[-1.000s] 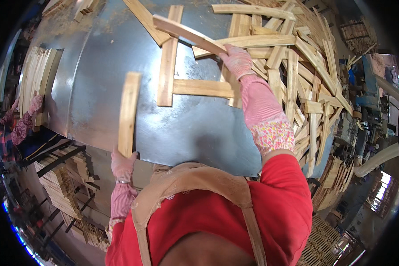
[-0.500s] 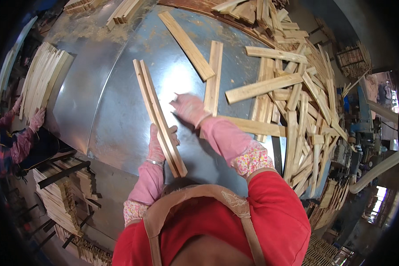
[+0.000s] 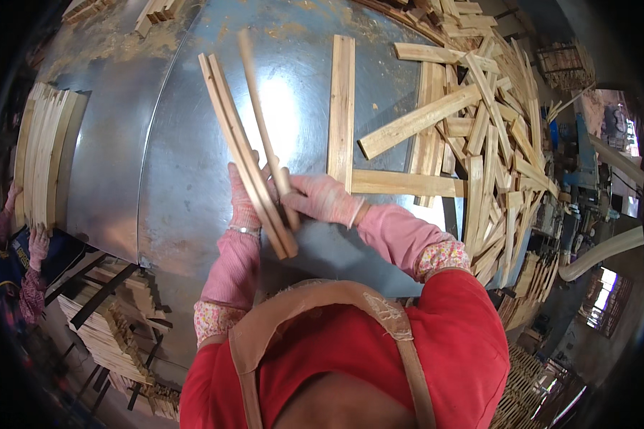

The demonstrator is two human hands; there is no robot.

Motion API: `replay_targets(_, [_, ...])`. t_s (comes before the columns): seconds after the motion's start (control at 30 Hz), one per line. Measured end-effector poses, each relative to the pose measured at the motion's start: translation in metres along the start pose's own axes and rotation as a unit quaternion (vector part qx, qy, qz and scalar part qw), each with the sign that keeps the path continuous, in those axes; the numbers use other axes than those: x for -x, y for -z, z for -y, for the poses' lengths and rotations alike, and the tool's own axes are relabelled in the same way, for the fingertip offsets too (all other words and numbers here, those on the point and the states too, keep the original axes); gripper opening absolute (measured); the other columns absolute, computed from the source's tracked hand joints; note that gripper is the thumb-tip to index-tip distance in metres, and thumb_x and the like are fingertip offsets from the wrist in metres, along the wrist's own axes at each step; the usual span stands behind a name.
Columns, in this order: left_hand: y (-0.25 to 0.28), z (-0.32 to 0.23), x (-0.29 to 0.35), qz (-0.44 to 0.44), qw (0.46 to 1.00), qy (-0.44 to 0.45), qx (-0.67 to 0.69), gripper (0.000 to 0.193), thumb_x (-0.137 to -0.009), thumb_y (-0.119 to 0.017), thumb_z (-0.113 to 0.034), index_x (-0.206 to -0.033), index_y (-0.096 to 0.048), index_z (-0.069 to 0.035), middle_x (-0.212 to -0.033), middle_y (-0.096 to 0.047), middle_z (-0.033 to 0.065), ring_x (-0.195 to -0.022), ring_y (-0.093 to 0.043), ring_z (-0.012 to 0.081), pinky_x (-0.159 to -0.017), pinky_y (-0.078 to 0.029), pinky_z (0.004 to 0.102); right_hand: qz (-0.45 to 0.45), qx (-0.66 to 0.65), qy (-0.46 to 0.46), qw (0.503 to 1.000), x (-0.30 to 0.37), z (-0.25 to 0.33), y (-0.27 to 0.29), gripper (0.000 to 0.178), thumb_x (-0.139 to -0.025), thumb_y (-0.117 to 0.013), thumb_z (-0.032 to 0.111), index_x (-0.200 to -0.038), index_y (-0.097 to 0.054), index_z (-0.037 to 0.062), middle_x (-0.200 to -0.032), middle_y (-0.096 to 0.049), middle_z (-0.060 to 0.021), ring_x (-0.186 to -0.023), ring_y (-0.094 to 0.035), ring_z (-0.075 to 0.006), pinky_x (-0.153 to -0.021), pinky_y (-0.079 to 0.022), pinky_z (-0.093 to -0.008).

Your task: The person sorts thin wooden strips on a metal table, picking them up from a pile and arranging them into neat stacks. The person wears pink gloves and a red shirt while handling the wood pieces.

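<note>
My left hand [image 3: 245, 199], in a pink-and-white glove, is closed around a pair of long wooden slats [image 3: 237, 143] held on edge side by side. My right hand [image 3: 327, 198], gloved alike, grips one more wooden slat [image 3: 262, 114], slightly blurred, just right of the pair. The lower end of this slat comes close to the pair, while its far end stands apart from them. Beyond my right hand a single flat slat [image 3: 341, 107] lies lengthwise on the metal tabletop [image 3: 186, 171]. Another slat [image 3: 408, 183] lies crosswise at its near end.
A jumbled heap of slats [image 3: 490, 143] covers the table's right side. At far left, another person's gloved hands [image 3: 38, 247] are at a neat slat stack [image 3: 46, 157]. More stacked slats [image 3: 107, 336] sit on a rack at lower left. Sawdust [image 3: 114, 53] dusts the far surface.
My right hand has picked up the slat that lay slanting at the far middle and brought it beside the left hand's pair. The view has shifted slightly.
</note>
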State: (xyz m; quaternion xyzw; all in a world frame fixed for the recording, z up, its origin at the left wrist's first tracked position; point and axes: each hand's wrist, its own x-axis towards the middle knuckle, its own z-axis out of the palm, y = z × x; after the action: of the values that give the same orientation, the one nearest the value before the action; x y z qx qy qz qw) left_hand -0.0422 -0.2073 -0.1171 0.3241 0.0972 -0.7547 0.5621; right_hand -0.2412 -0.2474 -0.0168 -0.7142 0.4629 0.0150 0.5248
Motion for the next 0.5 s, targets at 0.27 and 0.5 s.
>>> replay_targets(0.27, [-0.004,0.005,-0.001,-0.011,0.987,0.071,-0.143,0.089,-0.097,-0.038,-0.089,-0.124,-0.063,-0.008,-0.081,-0.070,0.0139,-0.070,-0.071,0.0282,-0.056,-0.062,0.0387,-0.503,0.228,-0.086,0.829,-0.082,-0.086,0.034,0.066,-0.091,-0.071,0.032,-0.147,-0.057,-0.0016,-0.114,-0.072,-0.0323,-0.111,-0.069,-0.0484,-0.100,-0.054,-0.0507])
replay_targets(0.5, [0.006,0.032,0.017,0.022,0.992,0.079,-0.091,0.090,-0.091,-0.055,-0.088,-0.135,-0.062,-0.010,-0.097,-0.069,0.0146,-0.080,-0.068,0.0291,-0.080,-0.061,0.0522,-0.368,0.088,-0.134,0.916,-0.049,-0.066,0.024,0.100,-0.086,-0.078,0.047,-0.164,-0.038,-0.0018,-0.157,-0.052,-0.0289,-0.147,-0.046,-0.0446,-0.124,-0.039,-0.0482])
